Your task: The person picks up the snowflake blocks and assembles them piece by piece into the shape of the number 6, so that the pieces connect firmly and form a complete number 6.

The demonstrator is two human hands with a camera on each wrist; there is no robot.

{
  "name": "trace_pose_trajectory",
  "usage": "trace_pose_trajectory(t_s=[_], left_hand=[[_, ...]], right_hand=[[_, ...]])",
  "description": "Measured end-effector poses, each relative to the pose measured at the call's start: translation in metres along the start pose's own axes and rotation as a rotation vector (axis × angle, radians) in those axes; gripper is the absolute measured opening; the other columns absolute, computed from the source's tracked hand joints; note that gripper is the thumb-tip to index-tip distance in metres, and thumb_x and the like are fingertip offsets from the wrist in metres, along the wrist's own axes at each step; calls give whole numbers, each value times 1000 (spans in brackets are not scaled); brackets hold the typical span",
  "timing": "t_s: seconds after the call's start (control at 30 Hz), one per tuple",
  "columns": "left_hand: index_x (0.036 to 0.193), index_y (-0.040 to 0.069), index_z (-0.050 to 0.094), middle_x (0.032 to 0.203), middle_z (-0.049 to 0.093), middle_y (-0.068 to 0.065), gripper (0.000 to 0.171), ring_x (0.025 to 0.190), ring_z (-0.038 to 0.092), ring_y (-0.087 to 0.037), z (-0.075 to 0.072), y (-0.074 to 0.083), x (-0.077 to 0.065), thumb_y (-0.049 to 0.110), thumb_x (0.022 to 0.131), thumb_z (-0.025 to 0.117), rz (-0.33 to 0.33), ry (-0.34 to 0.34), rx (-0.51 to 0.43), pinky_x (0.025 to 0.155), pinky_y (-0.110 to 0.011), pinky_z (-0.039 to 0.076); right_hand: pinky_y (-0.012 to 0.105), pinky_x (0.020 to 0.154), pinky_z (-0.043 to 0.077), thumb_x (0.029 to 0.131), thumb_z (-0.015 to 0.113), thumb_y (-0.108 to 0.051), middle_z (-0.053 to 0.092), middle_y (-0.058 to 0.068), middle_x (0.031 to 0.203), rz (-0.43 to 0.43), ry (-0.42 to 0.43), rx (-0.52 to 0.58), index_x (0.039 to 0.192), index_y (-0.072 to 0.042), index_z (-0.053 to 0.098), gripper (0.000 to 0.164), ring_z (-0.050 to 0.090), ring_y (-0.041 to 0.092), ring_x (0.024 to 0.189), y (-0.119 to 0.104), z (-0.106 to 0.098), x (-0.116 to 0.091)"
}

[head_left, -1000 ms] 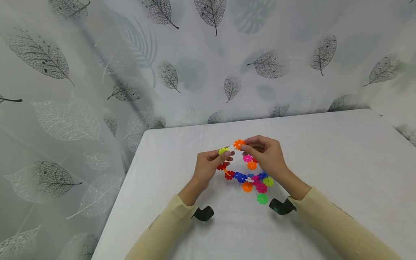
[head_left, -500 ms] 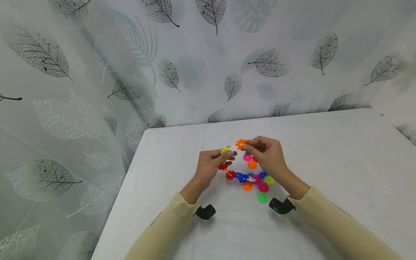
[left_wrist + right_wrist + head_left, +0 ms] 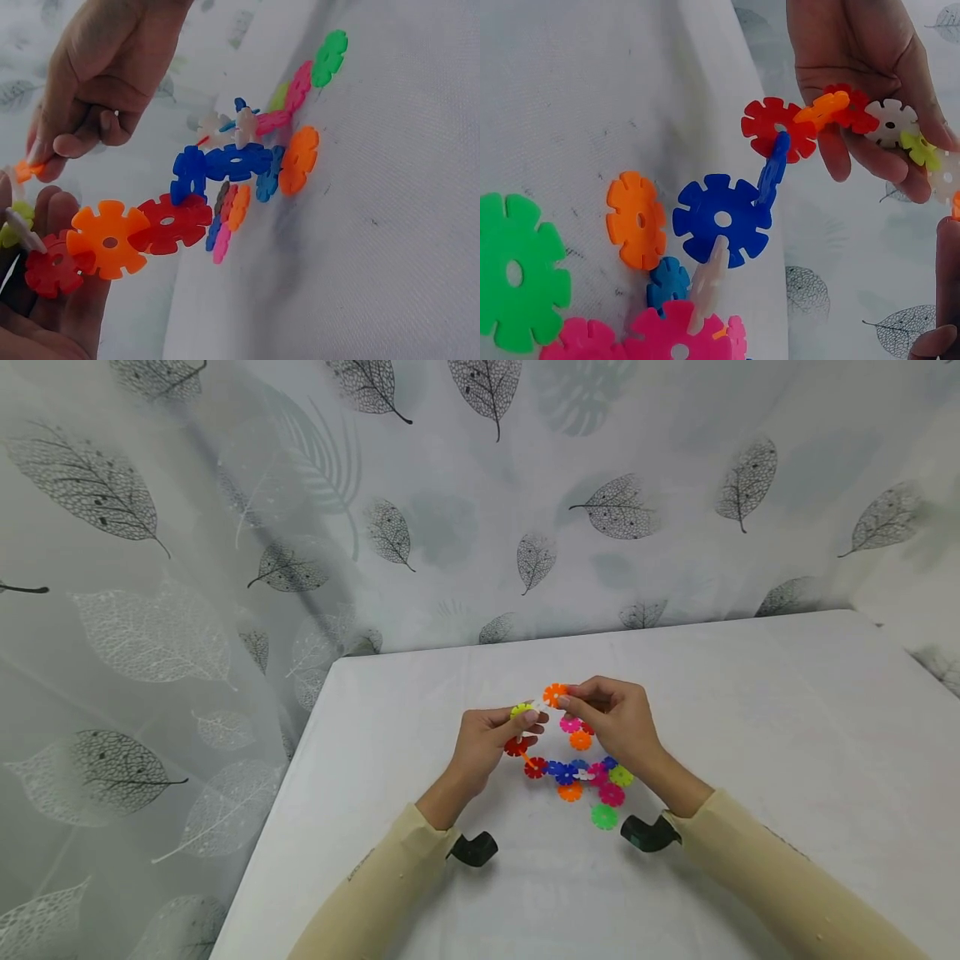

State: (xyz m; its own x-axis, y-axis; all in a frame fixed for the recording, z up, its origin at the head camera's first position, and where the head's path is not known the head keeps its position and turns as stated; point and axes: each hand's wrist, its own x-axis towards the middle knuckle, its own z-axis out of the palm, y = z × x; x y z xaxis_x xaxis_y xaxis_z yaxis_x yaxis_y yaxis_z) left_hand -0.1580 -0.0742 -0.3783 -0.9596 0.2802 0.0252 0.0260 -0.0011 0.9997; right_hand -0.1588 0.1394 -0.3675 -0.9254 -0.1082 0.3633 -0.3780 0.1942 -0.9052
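Observation:
A chain of notched plastic flower discs stretches between my hands. My left hand (image 3: 480, 745) pinches it at a yellow-green disc (image 3: 518, 711), thumb on top. My right hand (image 3: 619, 717) holds an orange disc (image 3: 555, 695) by its edge between thumb and fingers. Between these two discs shows a white disc (image 3: 945, 178), its join with the orange one partly hidden. From my left fingers the chain drops through a white disc (image 3: 892, 122), red and orange discs (image 3: 110, 241) and blue discs (image 3: 721, 219) to a pink, white and blue cluster over the table.
A green disc (image 3: 604, 817) and an orange disc (image 3: 570, 792) sit low at the cluster's near side. Behind it are a pink disc (image 3: 570, 725) and another orange disc (image 3: 581, 741). The white table (image 3: 787, 735) meets a leaf-patterned curtain (image 3: 450, 527).
Both hands keep their hold. The left hand has shifted slightly right, and the red and blue part of the chain with the pink discs has swung slightly right too.

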Motion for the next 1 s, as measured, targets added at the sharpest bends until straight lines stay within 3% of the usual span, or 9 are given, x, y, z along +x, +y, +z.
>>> trace_pose_trajectory(t_s=[0.2,0.3,0.4,0.5,0.73,0.87,1.0], left_hand=[[113,1,77,107,76,-11,26,98,73,-26,-1,-4,0,22,98,70,8,-10,7,84,-34,59],[113,1,77,108,75,-15,26,95,73,-26,-1,-6,0,21,98,69,16,-9,10,83,-33,59],[112,3,78,108,75,-15,26,94,74,-25,-1,-6,1,23,99,69,6,3,20,82,-33,59],[113,5,78,107,76,-10,29,95,73,-23,0,-3,4,29,98,69,-34,14,27,83,-33,59],[135,10,66,119,73,-4,46,105,71,-23,0,3,12,38,98,67,-140,-1,0,87,-36,58],[143,16,59,122,71,-5,47,104,71,-24,-1,3,13,35,101,64,-136,3,-15,83,-37,59],[143,19,59,120,72,-5,44,102,72,-24,-1,1,15,36,102,61,-125,51,-42,81,-37,60]], right_hand=[[21,63,55,92,76,-11,75,11,89,-2,-9,-37,97,-1,75,11,69,18,73,1,0,0],[22,62,55,92,77,-12,75,10,90,-4,-13,-53,97,-2,75,11,68,23,75,1,2,0],[24,67,57,92,77,-15,75,11,91,18,-14,-54,98,-2,75,14,70,27,78,1,3,0],[26,73,59,93,76,-17,75,12,93,67,-9,-29,101,-1,73,18,73,23,81,2,3,0],[26,77,59,96,73,-24,76,11,100,179,35,34,112,-3,71,27,75,17,88,-5,3,7],[24,79,58,99,69,-25,75,12,106,216,15,16,120,-4,70,30,75,20,91,-6,3,11],[22,82,56,102,64,-26,72,13,117,229,-16,-10,131,-5,66,36,72,24,102,-6,4,13]])
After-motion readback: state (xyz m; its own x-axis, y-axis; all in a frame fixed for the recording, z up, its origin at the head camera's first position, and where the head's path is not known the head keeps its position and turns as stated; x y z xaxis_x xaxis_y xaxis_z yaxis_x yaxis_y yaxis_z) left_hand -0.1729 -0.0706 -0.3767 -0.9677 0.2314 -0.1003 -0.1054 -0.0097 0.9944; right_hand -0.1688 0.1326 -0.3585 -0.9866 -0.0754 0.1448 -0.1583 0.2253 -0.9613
